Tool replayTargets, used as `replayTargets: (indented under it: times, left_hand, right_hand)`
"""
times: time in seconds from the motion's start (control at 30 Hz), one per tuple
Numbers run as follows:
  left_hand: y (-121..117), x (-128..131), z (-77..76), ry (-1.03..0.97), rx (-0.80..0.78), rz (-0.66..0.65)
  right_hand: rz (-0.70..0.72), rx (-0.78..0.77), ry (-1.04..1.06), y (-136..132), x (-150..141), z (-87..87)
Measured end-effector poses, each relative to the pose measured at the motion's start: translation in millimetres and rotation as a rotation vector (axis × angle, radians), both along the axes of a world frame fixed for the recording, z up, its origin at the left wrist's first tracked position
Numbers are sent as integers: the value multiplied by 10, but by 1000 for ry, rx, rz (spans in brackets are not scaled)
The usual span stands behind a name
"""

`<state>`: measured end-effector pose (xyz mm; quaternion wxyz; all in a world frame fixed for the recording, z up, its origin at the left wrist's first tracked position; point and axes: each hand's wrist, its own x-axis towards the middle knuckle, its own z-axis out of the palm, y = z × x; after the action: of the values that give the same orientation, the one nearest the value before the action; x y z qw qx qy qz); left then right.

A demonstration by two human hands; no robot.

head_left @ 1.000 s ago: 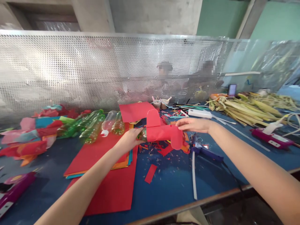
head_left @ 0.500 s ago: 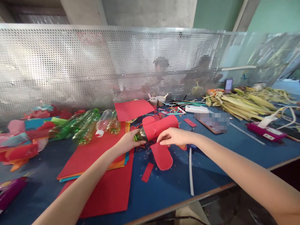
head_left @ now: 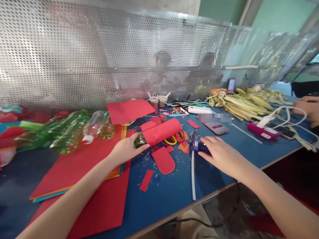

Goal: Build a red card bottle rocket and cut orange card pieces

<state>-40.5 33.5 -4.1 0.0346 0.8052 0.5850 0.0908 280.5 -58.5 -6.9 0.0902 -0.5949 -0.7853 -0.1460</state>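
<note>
My left hand grips the neck end of a green plastic bottle wrapped in red paper, held lying just above the blue table. A rounded red paper flap lies on the table below the bottle. My right hand rests with fingers spread over a purple glue gun; whether it grips the gun is unclear. A white glue stick lies on the table just in front of the gun.
Red paper sheets lie at the left, several empty bottles behind them. Scissors, paper scraps, a phone, a pink device and corn husks crowd the right. A perforated metal screen backs the table. Another person's hand is far right.
My right hand let go of the red paper on the bottle and moved right onto the glue gun. The view tilted down and shifted right.
</note>
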Motion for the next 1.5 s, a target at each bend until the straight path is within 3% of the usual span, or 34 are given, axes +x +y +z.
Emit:
replayTargets:
  times: [0.17,0.37,0.57,0.73,0.83,0.97,1.5]
  left_hand:
    - [-33,47,-54,-4,79,19]
    - [-14,43,-92,-34,109,-17]
    - [42,5,-124,-78,62,-46]
    - [55,-20,-110,-109,34,-49]
    - [45,-25,-100,-117,22,-58]
    - [40,-34,-103,-123,19,-91]
    - [48,-52,-175,-222,14,-169]
  right_hand:
    - [-54,40,60,-9,131,-234]
    - [-4,96,194,22,177,-347]
    - [34,146,402,-124,-38,-270]
    - [223,-83,737,-324,-417,-185]
    - [314,-176,693,-393,-657,-210]
    - [332,-230,542,-382,-851,-244]
    - [306,-375,494,-361,-878,-203]
